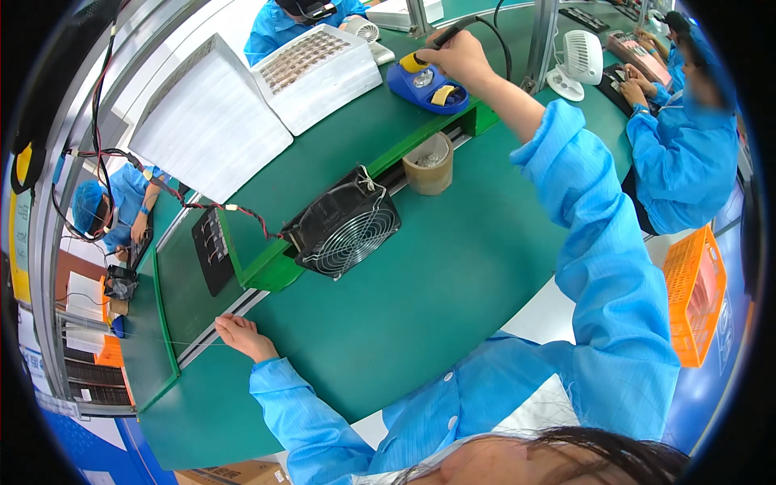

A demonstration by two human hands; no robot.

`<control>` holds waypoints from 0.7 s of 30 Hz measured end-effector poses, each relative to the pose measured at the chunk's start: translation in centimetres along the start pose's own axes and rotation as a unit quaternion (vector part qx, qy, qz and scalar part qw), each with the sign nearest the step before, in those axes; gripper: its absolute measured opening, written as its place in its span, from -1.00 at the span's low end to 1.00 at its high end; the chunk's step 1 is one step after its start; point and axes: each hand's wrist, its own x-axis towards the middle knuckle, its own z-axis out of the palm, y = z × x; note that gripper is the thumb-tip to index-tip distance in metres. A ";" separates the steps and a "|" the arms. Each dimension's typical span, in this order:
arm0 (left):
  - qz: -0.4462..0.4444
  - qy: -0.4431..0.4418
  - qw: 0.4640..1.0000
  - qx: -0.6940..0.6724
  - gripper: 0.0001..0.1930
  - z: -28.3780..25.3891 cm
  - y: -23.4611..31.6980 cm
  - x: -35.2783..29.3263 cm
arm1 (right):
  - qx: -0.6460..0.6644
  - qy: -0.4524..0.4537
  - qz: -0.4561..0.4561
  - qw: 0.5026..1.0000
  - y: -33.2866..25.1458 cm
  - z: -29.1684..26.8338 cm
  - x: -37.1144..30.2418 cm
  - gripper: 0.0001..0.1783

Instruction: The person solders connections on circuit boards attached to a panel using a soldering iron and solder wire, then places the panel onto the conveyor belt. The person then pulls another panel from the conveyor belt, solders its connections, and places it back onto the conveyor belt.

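So the right hand (462, 61) is clamped on a black soldering iron (444, 35) by its blue stand (436, 90); left hand (246, 335)'s pinching thin pale wire (202, 345).

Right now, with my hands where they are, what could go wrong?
Your right hand grips the soldering iron at its blue stand; if it's hot, a slip might burn you.

The thin wire stretching sideways from your left hand could snag.

The fan's cable, hanging loosely, might get caught and tug the fan.

No legible text, perhaps blurred characters on yellow sign (19, 234)
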 end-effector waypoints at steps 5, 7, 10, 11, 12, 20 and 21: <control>0.003 0.000 1.000 0.001 -0.68 0.4 0.2 0.0 | 0.213 0.009 0.059 0.975 2.2 1.7 -1.6 -0.55; 0.001 -0.003 1.000 0.003 -0.68 0.2 0.0 0.2 | 0.286 -0.062 0.053 0.955 2.9 1.7 -2.1 -0.51; 0.000 -0.007 1.000 0.002 -0.67 0.0 -0.2 0.3 | 0.361 -0.075 0.057 0.928 1.6 1.0 -4.5 -0.43; 0.000 -0.008 1.000 0.001 -0.67 0.1 0.0 0.2 | 0.360 -0.074 0.057 0.928 1.2 0.5 -5.7 -0.43; -0.001 -0.008 1.000 -0.001 -0.67 0.3 0.0 0.1 | 0.351 -0.053 0.065 0.933 0.8 0.3 -7.3 -0.41; 0.006 0.005 1.000 0.016 -0.67 -0.4 -0.2 0.1 | 0.523 -0.313 -0.160 0.776 -10.2 -6.5 -22.3 -0.38; 0.009 0.001 1.000 0.014 -0.67 0.0 -0.1 0.0 | 0.542 -0.323 -0.257 0.732 -10.1 -6.2 -22.4 -0.43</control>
